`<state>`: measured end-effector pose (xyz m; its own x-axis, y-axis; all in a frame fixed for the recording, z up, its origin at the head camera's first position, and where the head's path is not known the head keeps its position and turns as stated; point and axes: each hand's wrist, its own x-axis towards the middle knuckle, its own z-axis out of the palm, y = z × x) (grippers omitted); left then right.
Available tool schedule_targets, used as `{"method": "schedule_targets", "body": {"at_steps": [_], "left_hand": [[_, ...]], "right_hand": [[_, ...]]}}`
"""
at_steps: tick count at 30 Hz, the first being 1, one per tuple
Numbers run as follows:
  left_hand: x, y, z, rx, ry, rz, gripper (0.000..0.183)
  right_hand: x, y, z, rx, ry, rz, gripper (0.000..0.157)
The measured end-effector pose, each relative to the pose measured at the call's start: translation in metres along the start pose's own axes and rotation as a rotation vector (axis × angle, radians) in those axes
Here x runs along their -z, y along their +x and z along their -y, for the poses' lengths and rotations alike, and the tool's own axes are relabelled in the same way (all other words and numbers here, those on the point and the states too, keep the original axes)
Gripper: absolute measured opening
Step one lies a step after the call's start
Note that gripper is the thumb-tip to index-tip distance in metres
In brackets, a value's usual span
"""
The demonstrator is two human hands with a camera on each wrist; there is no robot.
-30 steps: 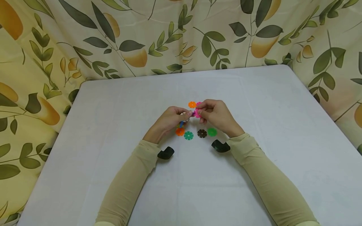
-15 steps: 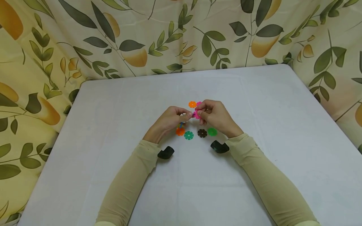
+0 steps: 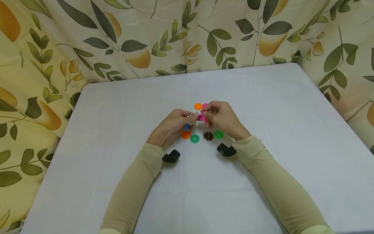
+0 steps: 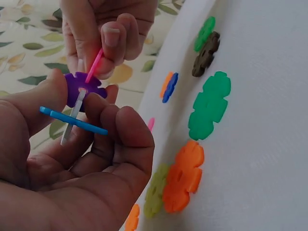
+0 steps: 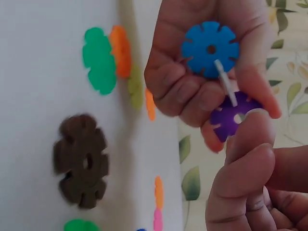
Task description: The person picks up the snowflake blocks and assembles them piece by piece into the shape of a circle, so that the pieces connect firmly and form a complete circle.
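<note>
- Tabletop (image 3: pixel 193 195): loose discs (image 3: pixel 194 138) lie near; a dropped chain could scatter them;
- Left hand (image 3: pixel 174 124): grip pinches purple disc (image 4: pixel 73 89) above it; over-squeezing might twist white disc (image 4: pixel 78 103) from blue disc (image 4: pixel 91 126);
- Right hand (image 3: pixel 225 118): grip pinches pink disc (image 4: pixel 95 66) at purple's edge; misaligned slots could cause slipping

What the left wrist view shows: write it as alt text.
Left hand pinching a purple disc joined to a white piece and a blue piece; right hand holding a pink piece at the purple disc. Nearby, notched discs lie on white cloth.
</note>
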<state>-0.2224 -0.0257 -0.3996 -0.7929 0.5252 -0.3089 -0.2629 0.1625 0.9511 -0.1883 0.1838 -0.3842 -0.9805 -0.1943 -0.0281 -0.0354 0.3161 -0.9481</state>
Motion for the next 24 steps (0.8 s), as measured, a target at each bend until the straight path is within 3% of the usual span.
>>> {"method": "schedule_targets", "body": {"at_steps": [9,17,24], "left_hand": [[0.008,-0.001,-0.002,0.037,-0.129,0.001,0.043],[0.012,-0.002,-0.003,0.022,-0.031,-0.005,0.026],[0.015,-0.004,-0.003,0.014,0.026,-0.018,0.021]], "right_hand": [[0.004,0.001,-0.003,-0.011,-0.01,0.016,0.018],[0.005,0.001,-0.003,-0.05,0.015,0.006,0.021],[0.005,0.002,-0.002,-0.051,0.046,0.026,0.022]]}}
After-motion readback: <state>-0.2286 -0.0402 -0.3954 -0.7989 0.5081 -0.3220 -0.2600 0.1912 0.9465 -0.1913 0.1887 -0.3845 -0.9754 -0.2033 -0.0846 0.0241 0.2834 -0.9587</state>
